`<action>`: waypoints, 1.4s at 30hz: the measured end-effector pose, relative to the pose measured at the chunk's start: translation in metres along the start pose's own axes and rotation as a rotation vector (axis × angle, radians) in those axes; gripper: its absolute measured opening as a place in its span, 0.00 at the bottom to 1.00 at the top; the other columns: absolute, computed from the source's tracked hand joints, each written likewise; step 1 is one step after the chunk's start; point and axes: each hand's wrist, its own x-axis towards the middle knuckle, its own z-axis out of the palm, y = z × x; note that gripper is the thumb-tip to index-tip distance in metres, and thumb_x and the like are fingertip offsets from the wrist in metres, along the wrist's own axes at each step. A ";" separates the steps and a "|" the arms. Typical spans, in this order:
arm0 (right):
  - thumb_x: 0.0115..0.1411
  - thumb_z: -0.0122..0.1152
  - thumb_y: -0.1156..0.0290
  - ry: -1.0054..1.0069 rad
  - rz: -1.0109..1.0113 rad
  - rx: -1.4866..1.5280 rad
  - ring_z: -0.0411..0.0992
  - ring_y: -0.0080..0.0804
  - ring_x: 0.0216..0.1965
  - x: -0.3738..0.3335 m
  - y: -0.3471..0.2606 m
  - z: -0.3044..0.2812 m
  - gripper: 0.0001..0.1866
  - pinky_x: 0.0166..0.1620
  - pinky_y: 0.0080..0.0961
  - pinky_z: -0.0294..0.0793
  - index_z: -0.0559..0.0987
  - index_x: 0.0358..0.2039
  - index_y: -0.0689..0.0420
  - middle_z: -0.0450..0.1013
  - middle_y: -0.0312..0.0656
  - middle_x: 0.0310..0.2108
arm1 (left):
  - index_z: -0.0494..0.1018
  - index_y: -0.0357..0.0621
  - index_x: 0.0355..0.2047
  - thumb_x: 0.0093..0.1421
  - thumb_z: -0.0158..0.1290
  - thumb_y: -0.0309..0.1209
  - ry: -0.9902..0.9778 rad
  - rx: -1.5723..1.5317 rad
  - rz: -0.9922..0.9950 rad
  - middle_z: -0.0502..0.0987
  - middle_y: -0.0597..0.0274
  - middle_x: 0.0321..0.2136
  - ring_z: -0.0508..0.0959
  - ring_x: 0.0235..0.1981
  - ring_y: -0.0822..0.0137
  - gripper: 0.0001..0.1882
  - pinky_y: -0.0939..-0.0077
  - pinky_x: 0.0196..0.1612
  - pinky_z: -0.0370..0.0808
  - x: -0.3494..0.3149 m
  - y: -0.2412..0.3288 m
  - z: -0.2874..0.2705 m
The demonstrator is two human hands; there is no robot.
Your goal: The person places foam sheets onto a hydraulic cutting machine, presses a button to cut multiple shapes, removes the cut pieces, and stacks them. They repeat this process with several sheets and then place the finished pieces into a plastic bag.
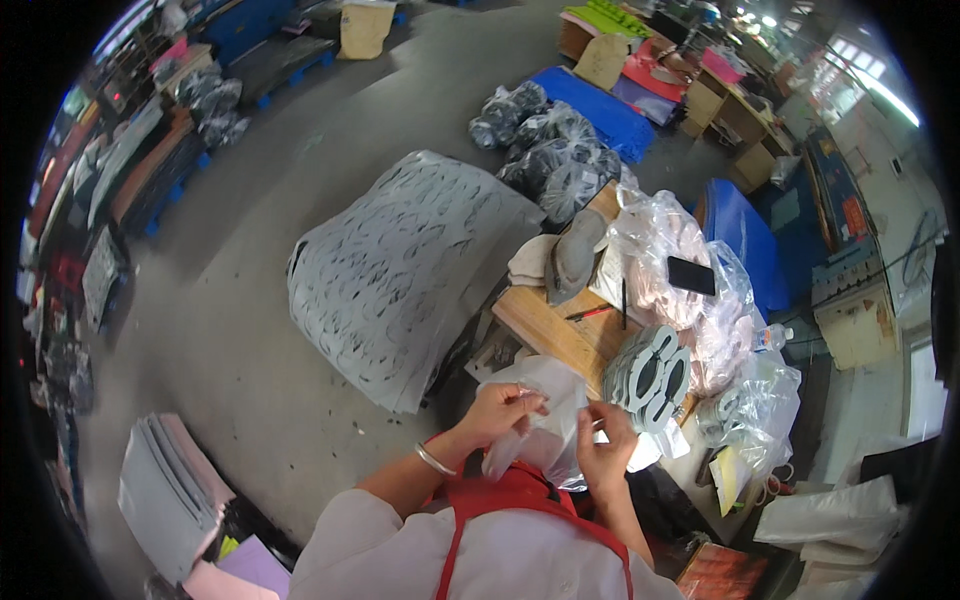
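Observation:
Between my two hands hangs a clear plastic bag (545, 435), held in front of my red apron (500, 505). My left hand (497, 412) pinches one side of it, fingers curled together. The opposite side is gripped by my right hand (606, 440), thumb against the fingers. Just beyond my right hand, a stack of grey foam cut-outs (648, 375) with oval openings stands on the wooden table (555, 325). What the bag contains, if anything, I cannot make out.
A large stack of grey punched sheets (410, 270) lies left of the table. On the table's right are clear bags of pinkish pieces (665, 245), a black phone (691, 276) and a red pen (590, 313). Scissors (772, 484) lie at the right. Tied bags (560, 150) sit behind.

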 end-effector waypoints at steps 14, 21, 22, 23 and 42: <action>0.63 0.45 0.73 0.122 0.837 1.447 0.73 0.33 0.22 0.006 0.020 0.010 0.10 0.32 0.31 0.76 0.74 0.28 0.61 0.72 0.37 0.25 | 0.69 0.40 0.26 0.54 0.58 0.25 -0.055 0.563 0.456 0.71 0.69 0.21 0.69 0.23 0.78 0.07 0.79 0.23 0.66 -0.004 0.009 0.002; 0.48 0.69 0.78 -0.181 0.689 0.962 0.61 0.16 0.16 -0.032 0.005 -0.101 0.14 0.19 0.16 0.59 0.68 0.27 0.55 0.65 0.31 0.18 | 0.61 0.51 0.18 0.59 0.52 0.26 0.391 -0.430 0.163 0.69 0.71 0.16 0.71 0.19 0.76 0.15 0.85 0.21 0.66 0.059 0.022 -0.107; 0.45 0.70 0.80 -0.137 0.459 0.601 0.62 0.18 0.17 -0.037 0.007 -0.105 0.14 0.20 0.19 0.61 0.70 0.25 0.59 0.66 0.33 0.18 | 0.62 0.51 0.19 0.59 0.52 0.27 0.409 -0.559 0.161 0.69 0.71 0.16 0.71 0.19 0.76 0.14 0.85 0.22 0.67 0.069 0.024 -0.108; 0.45 0.69 0.82 -0.091 0.386 0.310 0.63 0.20 0.18 -0.043 0.011 -0.112 0.13 0.21 0.21 0.62 0.70 0.24 0.60 0.67 0.35 0.18 | 0.63 0.50 0.19 0.60 0.52 0.28 0.269 -0.617 0.130 0.69 0.71 0.17 0.71 0.20 0.76 0.13 0.85 0.23 0.68 0.077 0.029 -0.106; 0.41 0.63 0.82 0.364 0.475 -0.128 0.68 0.22 0.20 -0.051 0.110 -0.187 0.08 0.23 0.27 0.70 0.76 0.25 0.63 0.73 0.37 0.19 | 0.72 0.42 0.37 0.54 0.54 0.20 -0.085 -0.010 -0.063 0.75 0.64 0.25 0.76 0.24 0.73 0.09 0.78 0.29 0.75 0.133 0.086 0.058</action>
